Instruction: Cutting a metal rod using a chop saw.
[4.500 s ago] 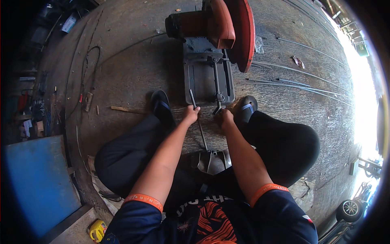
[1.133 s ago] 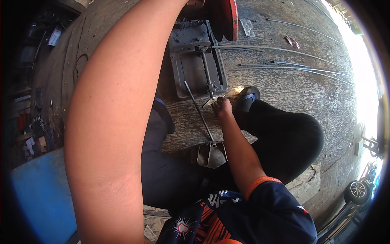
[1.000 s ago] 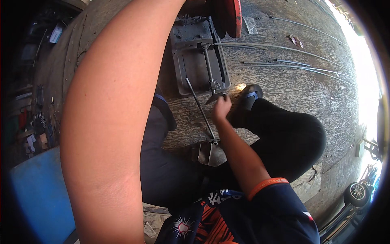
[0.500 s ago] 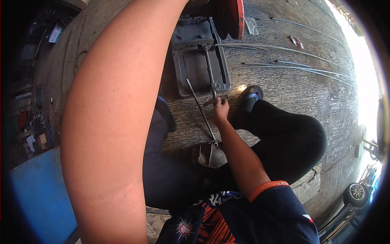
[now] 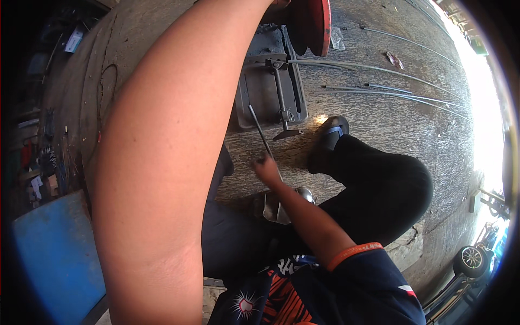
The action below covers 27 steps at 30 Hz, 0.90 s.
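Your right hand (image 5: pixel 266 169) is over the slim metal rod (image 5: pixel 258 125), between your knees and on the near side of the machine's grey base (image 5: pixel 262 97). Its fingers are curled inward, but they are dark and blurred, so you cannot tell whether they pinch the rod or only lie against it. The rod slants from far left to near right, its far tip showing against the near edge of the base. Near you, just beyond your lap, is a rounded grey metal piece (image 5: pixel 272 207), partly behind your right forearm.

Your left arm reaches far across the scene (it hides much of the left side), and only a sliver of your left hand (image 5: pixel 280 4) shows beside the red guard (image 5: pixel 320 27); you cannot tell how its fingers are set.

A screw shaft (image 5: pixel 279 89) runs along the base toward you and ends in a crossbar handle (image 5: pixel 287 135), apart from your right hand. Your sandalled right foot (image 5: pixel 336 130) is to the right of that handle, and long thin bars (image 5: pixel 390 91) lie on the floor farther right.
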### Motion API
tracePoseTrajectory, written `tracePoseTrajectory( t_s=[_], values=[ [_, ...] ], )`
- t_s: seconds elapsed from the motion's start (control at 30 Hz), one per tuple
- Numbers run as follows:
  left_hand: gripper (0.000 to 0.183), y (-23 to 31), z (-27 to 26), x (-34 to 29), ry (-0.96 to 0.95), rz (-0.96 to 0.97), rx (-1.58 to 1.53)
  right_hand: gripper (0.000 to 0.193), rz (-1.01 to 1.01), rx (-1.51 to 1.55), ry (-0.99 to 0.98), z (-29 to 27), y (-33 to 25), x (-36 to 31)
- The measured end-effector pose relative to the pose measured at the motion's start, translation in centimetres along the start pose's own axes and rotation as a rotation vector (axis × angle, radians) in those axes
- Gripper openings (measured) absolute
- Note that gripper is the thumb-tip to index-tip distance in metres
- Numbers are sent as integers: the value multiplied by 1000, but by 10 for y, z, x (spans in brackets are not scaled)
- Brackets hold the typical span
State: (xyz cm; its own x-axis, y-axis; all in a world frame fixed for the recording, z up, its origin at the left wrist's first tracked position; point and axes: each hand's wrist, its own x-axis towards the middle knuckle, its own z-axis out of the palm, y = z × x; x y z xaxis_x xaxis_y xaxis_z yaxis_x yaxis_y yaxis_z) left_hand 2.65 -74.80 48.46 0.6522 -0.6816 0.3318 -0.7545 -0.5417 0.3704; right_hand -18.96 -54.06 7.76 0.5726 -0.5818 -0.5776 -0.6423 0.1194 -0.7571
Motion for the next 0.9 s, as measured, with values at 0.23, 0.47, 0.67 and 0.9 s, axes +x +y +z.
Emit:
tracePoseTrajectory(
  t_s=[0.23,0.47,0.67,0.9],
  values=[
    [51,-5,-5,1,-56,-23,-30,38,195,400,144,-84,-14,75],
    [44,-1,-8,-6,-37,-30,-131,51,-689,-514,612,-46,-41,6],
    [44,12,-9,-4,-106,-109,-116,54,35,95,-47,-45,2,43],
    [44,-3,-10,-3,-84,-100,-59,31,208,896,83,-68,2,59]
  ],
)
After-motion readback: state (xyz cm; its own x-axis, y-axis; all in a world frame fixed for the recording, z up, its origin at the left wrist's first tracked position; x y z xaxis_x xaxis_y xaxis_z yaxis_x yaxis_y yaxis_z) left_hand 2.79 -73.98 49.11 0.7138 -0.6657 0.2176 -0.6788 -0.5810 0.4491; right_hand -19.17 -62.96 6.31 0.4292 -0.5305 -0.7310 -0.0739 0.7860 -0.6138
